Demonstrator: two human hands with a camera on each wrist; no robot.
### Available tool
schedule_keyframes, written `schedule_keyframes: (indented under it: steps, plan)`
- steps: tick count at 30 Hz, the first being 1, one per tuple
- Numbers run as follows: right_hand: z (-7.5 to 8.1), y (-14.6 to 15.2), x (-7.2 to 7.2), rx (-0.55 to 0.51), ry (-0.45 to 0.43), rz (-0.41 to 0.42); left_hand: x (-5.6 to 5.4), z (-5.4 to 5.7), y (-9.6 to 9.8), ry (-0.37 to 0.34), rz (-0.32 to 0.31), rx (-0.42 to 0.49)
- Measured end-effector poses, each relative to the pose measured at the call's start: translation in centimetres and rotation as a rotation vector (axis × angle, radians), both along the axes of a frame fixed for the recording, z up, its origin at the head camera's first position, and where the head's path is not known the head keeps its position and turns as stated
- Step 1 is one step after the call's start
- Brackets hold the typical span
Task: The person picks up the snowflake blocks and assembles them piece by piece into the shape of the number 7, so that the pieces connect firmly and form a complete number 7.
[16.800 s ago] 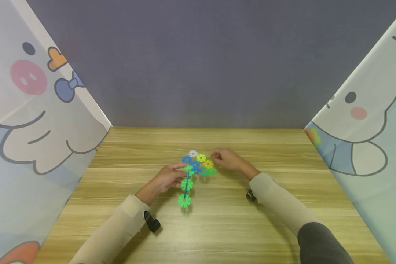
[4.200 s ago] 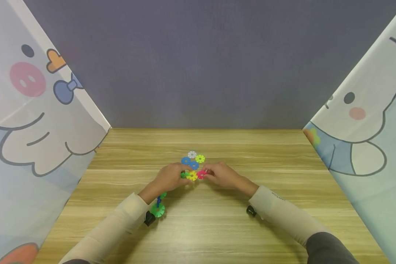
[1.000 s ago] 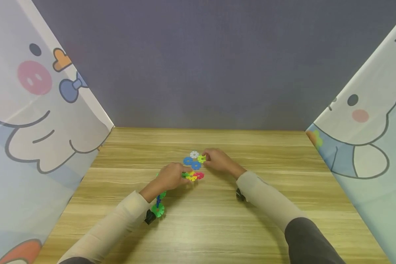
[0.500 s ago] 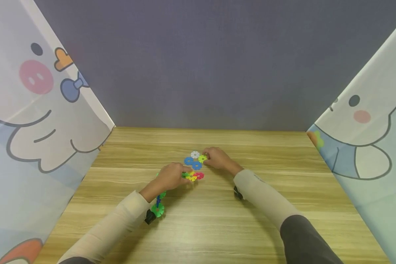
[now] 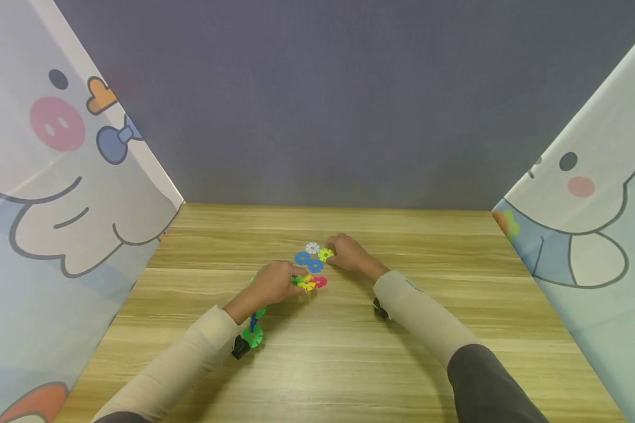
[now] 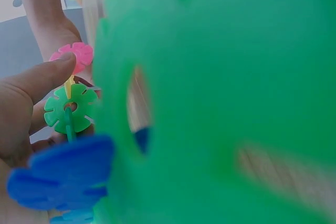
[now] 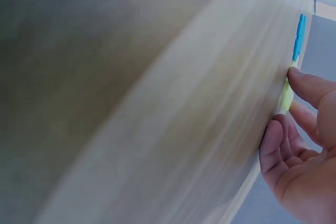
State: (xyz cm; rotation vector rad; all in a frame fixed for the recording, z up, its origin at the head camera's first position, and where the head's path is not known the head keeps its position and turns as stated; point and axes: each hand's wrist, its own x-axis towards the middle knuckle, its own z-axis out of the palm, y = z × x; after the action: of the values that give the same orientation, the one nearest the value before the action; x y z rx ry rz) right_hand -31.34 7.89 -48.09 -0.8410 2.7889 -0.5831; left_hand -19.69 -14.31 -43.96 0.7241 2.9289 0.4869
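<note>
My left hand (image 5: 275, 283) holds a linked chain of notched plastic snowflake discs. At its fingertips are a green disc (image 6: 71, 108), a yellow disc (image 5: 307, 282) and, at the far end, a pink disc (image 5: 320, 282). The chain's other part hangs by the left wrist, with a large green disc (image 5: 252, 336) and a blue disc (image 6: 63, 174); green fills much of the left wrist view. With thumb and fingers, my right hand (image 5: 348, 253) pinches the edges of a yellow-green disc (image 5: 325, 254) lying on the table.
Beside the yellow-green disc lie a white disc (image 5: 312, 248) and two blue discs (image 5: 303, 258) on the wooden table (image 5: 317, 364). A grey panel (image 5: 317, 117) rises behind, and cartoon-printed cloth walls flank both sides.
Since about four seconds ago, my right hand has let go of the pink disc, which stays on the chain, and moved back to the yellow-green disc. The left hand has stayed nearly still.
</note>
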Motion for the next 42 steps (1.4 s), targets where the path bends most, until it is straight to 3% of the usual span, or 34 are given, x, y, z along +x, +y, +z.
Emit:
schedule_keyframes:
  steps: [13, 42]
  plan:
    - [0.1, 1.1, 0.3, -0.084, -0.081, -0.037, 0.0, 0.0, -0.1, 0.021, 0.006, 0.006]
    - [1.4, 3.2, 2.4, -0.208, -0.086, 0.057, -0.3, -0.2, 0.3, 0.012, 0.017, 0.001]
